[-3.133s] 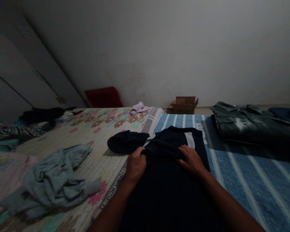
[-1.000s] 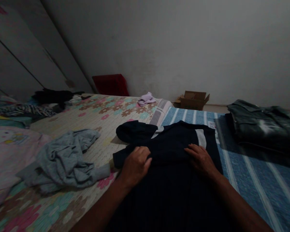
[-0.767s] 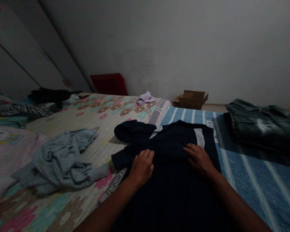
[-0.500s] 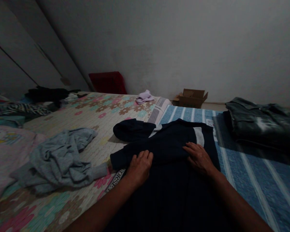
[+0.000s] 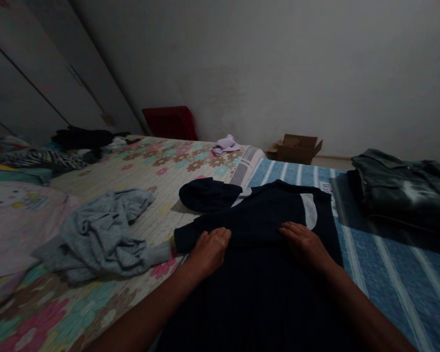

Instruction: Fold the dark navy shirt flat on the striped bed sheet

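Hoodie [image 5: 264, 230] lay on bed [image 5: 381, 274], left hand [image 5: 209, 247] and right hand [image 5: 305, 243] flat, fingers open; loose sleeve risked bunching, spoiling fold.

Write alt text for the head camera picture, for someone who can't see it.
Both hands, left hand and right hand, press flat on a dark navy garment spread on a bed. A crumpled grey garment lies to the left on a floral sheet; folded dark jeans lie to the right on a blue striped sheet.
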`<state>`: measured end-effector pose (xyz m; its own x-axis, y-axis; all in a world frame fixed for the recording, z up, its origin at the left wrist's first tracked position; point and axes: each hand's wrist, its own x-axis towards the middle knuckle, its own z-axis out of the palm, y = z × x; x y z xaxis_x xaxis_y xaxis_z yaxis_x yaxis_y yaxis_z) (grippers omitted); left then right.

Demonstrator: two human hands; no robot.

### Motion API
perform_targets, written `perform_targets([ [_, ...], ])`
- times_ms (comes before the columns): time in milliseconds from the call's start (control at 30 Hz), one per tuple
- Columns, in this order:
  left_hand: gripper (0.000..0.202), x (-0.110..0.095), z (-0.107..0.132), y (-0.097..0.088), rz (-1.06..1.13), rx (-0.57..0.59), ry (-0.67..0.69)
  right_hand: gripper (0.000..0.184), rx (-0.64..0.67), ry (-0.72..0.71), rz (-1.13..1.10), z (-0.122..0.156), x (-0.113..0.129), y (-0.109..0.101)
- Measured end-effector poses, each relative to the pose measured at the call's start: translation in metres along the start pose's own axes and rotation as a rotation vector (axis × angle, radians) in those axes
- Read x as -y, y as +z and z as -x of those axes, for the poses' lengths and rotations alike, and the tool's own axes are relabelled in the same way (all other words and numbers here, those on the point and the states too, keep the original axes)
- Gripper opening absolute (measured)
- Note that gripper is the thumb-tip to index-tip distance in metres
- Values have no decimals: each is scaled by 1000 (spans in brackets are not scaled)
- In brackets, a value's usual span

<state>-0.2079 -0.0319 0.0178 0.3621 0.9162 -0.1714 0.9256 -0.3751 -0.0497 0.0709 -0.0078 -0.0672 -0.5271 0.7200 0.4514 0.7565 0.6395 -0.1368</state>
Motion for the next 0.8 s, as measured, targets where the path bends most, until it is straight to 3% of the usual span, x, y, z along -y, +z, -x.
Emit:
perform_targets([
  [333,33,21,5,-9,21,22,65,38,78,66,-1,-3,4,-2],
  [567,46,46,12,-12,155,46,146,44,133,181,-192,-5,-1,-9],
  [667,55,53,12,-15,238,86,160,39,193,133,-157,-14,12,-20],
  [800,59,61,5,-15,298,102,209,21,150,-7,-92,-32,46,-28],
])
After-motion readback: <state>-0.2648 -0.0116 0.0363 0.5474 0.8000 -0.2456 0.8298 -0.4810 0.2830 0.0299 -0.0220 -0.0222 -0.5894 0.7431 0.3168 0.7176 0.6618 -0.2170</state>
